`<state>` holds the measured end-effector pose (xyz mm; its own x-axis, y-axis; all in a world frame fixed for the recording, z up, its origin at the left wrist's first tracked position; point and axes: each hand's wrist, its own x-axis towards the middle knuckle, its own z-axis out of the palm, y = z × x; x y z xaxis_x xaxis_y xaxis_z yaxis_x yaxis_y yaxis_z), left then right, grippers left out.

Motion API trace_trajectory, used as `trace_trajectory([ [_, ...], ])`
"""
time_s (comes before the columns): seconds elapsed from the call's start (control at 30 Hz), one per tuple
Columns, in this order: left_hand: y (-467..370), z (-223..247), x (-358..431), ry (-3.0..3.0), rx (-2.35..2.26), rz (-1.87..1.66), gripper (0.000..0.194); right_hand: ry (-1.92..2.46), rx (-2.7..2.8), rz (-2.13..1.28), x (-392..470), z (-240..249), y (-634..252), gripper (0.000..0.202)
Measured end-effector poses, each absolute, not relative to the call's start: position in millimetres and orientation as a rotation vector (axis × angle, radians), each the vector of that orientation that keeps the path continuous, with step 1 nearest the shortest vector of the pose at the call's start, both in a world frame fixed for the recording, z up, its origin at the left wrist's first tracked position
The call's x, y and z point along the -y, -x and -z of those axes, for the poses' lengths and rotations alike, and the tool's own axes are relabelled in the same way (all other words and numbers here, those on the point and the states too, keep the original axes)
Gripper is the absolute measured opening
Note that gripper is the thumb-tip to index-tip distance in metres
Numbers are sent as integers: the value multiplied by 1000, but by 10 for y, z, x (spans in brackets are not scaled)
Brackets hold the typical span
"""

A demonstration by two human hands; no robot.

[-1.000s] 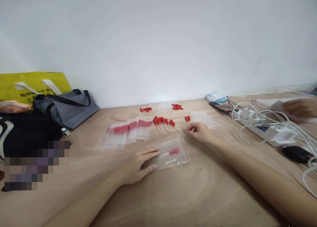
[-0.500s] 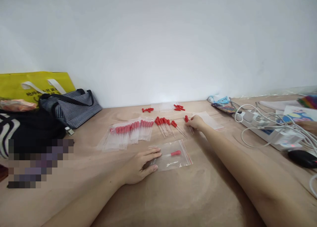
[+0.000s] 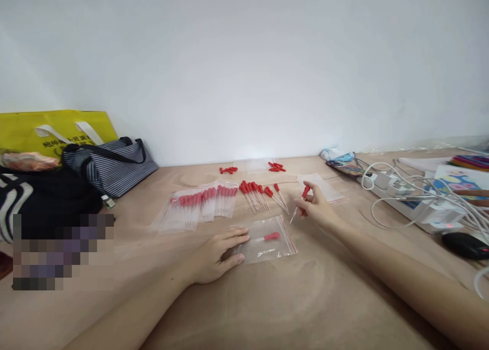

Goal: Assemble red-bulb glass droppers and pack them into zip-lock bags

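Observation:
My right hand [image 3: 311,205] pinches a dropper [image 3: 306,191] by its red rubber bulb, its thin clear tip slanting down to the left above the table. My left hand [image 3: 219,256] lies with fingers stretched over the left end of a clear zip bag [image 3: 260,253]. Inside that bag is one dropper [image 3: 272,236]. Loose droppers [image 3: 255,187] with red bulbs lie beyond the bag, and a single dropper [image 3: 277,188] lies at their right end. Further left, bagged droppers [image 3: 191,199] overlap in a fanned row.
Red bulbs [image 3: 277,166] and clear tubes [image 3: 257,165] lie near the wall. Flat bags [image 3: 324,188] are at right. A power strip [image 3: 408,199] with tangled cables, a black mouse [image 3: 464,244] and another person's fingers [image 3: 473,192] are further right. A striped bag [image 3: 114,166] stands left.
My right hand has drawn back toward me and slightly right with a dropper, from the loose ones; another dropper now lies by the group. My left hand has stayed put.

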<state>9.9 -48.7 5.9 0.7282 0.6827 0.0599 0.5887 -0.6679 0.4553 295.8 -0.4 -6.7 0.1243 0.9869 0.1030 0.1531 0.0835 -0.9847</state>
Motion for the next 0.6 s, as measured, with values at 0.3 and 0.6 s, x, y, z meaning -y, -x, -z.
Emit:
trace_trajectory([
  [0.3, -110, -55, 478, -2539, -991, -290, 40, 1060, 994, -1155, 278, 261, -2795, 58],
  [0.6, -120, -91, 511, -2514, -1046, -273, 47, 1033, 1467, -1110, 350, 345, -2763, 31],
])
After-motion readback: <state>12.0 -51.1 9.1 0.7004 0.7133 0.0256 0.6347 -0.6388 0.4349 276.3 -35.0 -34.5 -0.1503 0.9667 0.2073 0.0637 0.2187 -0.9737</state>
